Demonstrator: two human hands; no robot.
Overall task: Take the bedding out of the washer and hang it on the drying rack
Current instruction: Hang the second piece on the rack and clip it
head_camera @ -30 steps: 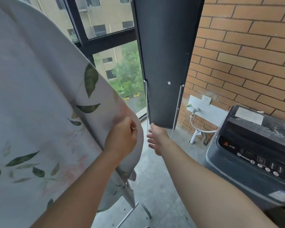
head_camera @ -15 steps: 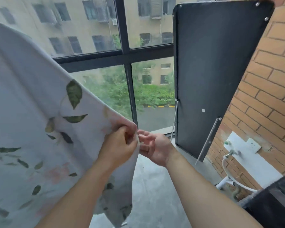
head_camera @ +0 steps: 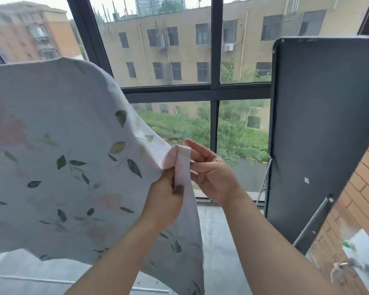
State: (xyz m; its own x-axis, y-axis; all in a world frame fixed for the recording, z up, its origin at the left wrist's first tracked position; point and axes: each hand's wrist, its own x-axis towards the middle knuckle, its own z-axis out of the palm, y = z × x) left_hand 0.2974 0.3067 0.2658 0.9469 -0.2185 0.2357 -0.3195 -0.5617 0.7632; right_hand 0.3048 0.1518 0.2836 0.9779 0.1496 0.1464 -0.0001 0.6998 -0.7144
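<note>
A pale grey sheet with green leaves and pink flowers (head_camera: 58,158) hangs draped across the left half of the view, its top edge rounded over something hidden beneath. My left hand (head_camera: 165,196) grips the sheet's right edge from below. My right hand (head_camera: 209,173) pinches the folded corner of the same edge between thumb and fingertips, just right of the left hand. The drying rack itself is hidden under the cloth. The washer is out of view.
A dark folded panel (head_camera: 320,128) with metal legs leans against the brick wall (head_camera: 362,205) at right. A black-framed window (head_camera: 214,90) fills the back. A tap fitting (head_camera: 341,267) shows at lower right. Grey tiled floor (head_camera: 213,241) lies below.
My view has tilted upward, and the washer has left the frame. My right hand came in from the side and took hold of the sheet's corner next to my left hand, which kept its grip.
</note>
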